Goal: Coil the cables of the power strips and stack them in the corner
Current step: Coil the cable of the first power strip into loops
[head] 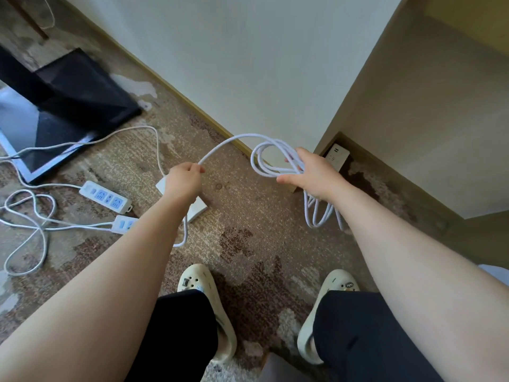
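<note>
From the head camera, the right hand is holding a bundle of white cable loops, its fingers curling round the strands while more loops are hanging down below the wrist. A single run of the same cable is arching across to the left hand, which is pinching it between curled fingers and thumb. Beneath the left forearm a white power strip is lying on the carpet, partly hidden by the arm, with cable trailing off it. Two more power strips are lying further left: one with blue sockets and a second one just beside it, their loose cables sprawling in tangled loops over the carpet. Another white strip is sitting in the corner where the wall is meeting a cabinet side. A dark leaning panel is standing at the left. The person's pale clogs are showing below.
</note>
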The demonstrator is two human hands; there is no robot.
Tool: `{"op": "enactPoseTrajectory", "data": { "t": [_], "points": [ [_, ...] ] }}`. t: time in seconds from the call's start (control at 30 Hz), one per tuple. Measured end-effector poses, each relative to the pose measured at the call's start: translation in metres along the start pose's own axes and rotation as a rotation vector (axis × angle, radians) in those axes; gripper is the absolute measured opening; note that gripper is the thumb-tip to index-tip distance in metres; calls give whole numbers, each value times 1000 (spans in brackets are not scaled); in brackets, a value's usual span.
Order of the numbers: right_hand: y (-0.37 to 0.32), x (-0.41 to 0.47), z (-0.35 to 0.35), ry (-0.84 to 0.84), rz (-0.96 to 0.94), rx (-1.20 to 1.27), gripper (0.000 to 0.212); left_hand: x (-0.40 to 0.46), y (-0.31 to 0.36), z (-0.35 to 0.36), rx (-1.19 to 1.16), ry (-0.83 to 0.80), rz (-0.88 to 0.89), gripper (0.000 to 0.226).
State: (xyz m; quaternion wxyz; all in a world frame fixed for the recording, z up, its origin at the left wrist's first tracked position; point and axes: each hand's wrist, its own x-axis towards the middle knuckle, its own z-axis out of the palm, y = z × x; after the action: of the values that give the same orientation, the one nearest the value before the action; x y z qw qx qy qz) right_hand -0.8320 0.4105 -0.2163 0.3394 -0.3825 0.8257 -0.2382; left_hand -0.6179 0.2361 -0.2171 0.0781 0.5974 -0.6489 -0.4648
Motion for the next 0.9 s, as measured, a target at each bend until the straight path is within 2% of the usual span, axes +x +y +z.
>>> {"op": "enactPoseTrajectory", "data": {
  "t": [0.2, 0.3, 0.4, 0.47, 0.67, 0.8, 0.9],
  "points": [
    [-3, -3, 1, -34, 31, 132, 25, -6, 9, 15, 21, -26, 156, 29],
    [-7, -1, 3, 17, 49, 298, 17, -14, 13, 29, 102, -130, 221, 24],
    [-9, 1, 1, 100, 57, 371, 18, -23, 7, 39, 261, -256, 247, 24],
    [-5, 2, -1, 141, 72, 386, 25, -23, 4, 41, 252, -261, 259, 24],
    [-1, 7, -4, 242, 120, 488, 40, -19, 4, 40, -285, -193, 130, 27],
    [-7, 5, -2, 255, 90, 455, 43, -29, 1, 49, -477, -264, 86, 25],
    [-7, 4, -2, 215, 63, 345, 45, -27, 0, 46, -576, -252, 117, 24]
  ]
}}
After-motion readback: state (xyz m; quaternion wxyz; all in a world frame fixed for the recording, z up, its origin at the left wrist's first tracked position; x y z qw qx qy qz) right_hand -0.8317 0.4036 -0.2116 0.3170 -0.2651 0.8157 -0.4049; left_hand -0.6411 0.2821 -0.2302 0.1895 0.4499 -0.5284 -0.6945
